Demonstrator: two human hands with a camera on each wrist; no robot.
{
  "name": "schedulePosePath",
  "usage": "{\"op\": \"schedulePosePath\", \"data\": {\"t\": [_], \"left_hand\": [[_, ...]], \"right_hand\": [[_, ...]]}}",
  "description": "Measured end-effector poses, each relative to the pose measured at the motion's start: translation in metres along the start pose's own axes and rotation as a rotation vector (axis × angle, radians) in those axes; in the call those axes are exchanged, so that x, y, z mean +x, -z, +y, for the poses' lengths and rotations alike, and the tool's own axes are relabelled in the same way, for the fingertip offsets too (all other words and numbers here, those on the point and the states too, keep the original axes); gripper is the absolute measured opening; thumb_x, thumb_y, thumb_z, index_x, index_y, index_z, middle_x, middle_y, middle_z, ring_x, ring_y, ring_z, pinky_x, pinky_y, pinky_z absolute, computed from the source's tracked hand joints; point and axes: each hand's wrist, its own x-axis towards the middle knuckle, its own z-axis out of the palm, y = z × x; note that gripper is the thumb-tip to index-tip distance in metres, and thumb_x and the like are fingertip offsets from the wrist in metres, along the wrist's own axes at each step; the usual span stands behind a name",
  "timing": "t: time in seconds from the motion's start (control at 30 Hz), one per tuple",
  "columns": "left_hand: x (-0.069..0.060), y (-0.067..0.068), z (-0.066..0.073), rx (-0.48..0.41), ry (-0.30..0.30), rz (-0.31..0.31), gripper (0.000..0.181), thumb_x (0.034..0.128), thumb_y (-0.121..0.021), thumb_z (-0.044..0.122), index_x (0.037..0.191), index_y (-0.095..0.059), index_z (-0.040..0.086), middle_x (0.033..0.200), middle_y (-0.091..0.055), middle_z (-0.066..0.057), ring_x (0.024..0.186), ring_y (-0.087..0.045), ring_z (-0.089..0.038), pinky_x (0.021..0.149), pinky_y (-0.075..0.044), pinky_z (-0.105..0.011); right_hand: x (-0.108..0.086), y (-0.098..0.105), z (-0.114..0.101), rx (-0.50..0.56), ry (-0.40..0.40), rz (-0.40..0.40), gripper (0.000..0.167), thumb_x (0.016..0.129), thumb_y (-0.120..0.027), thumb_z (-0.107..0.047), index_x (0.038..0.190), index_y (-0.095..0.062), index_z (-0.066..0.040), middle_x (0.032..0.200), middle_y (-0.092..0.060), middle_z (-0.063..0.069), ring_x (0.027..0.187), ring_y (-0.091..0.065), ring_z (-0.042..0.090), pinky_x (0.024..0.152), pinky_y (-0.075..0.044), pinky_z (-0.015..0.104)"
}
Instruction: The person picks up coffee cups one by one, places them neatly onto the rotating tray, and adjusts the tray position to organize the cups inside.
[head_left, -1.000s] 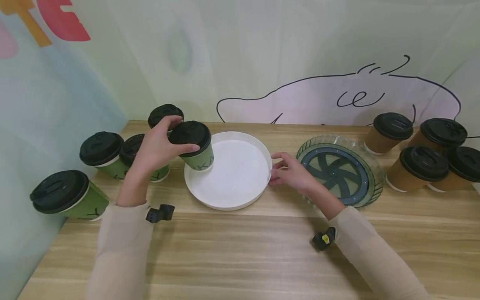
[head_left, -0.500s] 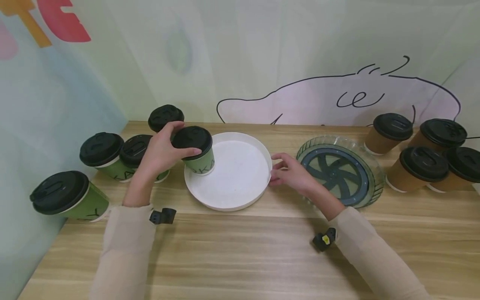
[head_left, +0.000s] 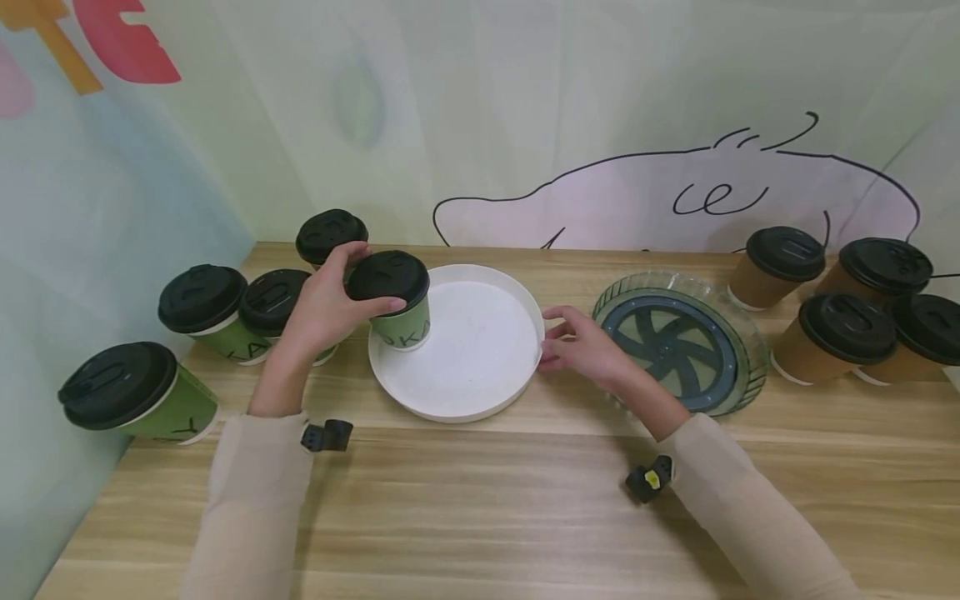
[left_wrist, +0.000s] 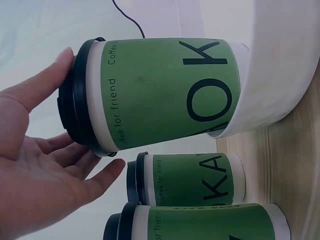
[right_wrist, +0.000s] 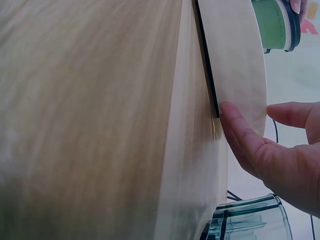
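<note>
A green paper coffee cup (head_left: 403,327) with a black lid stands upright inside the left part of a round white tray (head_left: 480,367). My left hand (head_left: 327,304) holds this cup at its lid. In the left wrist view the thumb touches one side of the lid (left_wrist: 77,95), and the fingers are partly hidden behind it. My right hand (head_left: 585,346) holds the tray's right edge. From the right wrist view, the thumb meets the rim and a fingertip lies low on the tray's side wall (right_wrist: 242,65).
Several green lidded cups (head_left: 202,312) stand at the left, close to my left forearm. A ribbed clear-green dish (head_left: 750,379) lies right of my right hand. Beyond it are several brown lidded cups (head_left: 810,350). A printed curtain (head_left: 487,108) borders the wooden table (head_left: 480,500) at the back.
My left hand and the green cup have shifted slightly right and lower, settling onto the tray. In the last half second they barely move. My right hand and the tray stay put.
</note>
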Motion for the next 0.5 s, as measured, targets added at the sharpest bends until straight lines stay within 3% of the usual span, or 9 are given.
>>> {"op": "schedulePosePath", "data": {"t": [0.33,0.5], "left_hand": [[-0.0031,0.0012,0.0005,-0.011,-0.013,0.007,0.087,0.0766,-0.075,0.028,0.143,-0.023,0.003,0.143,-0.031,-0.016,0.132,-0.025,-0.03,0.105,-0.023,-0.047],[-0.0071,0.0034,-0.002,-0.029,-0.025,0.015,0.09,0.0765,-0.075,0.029,0.143,-0.021,0.003,0.144,-0.03,-0.016,0.133,-0.025,-0.029,0.104,-0.027,-0.046]], "right_hand": [[-0.0032,-0.0012,-0.0037,0.023,0.021,-0.012,0.049,0.09,-0.051,0.002,0.135,-0.03,0.003,0.113,-0.041,0.026,0.089,-0.06,0.032,0.077,-0.052,0.035],[-0.0035,0.0008,-0.0059,-0.075,0.016,0.022,0.052,0.092,-0.054,-0.008,0.138,-0.03,-0.001,0.124,-0.042,0.023,0.105,-0.055,0.032,0.086,-0.048,0.037]]}}
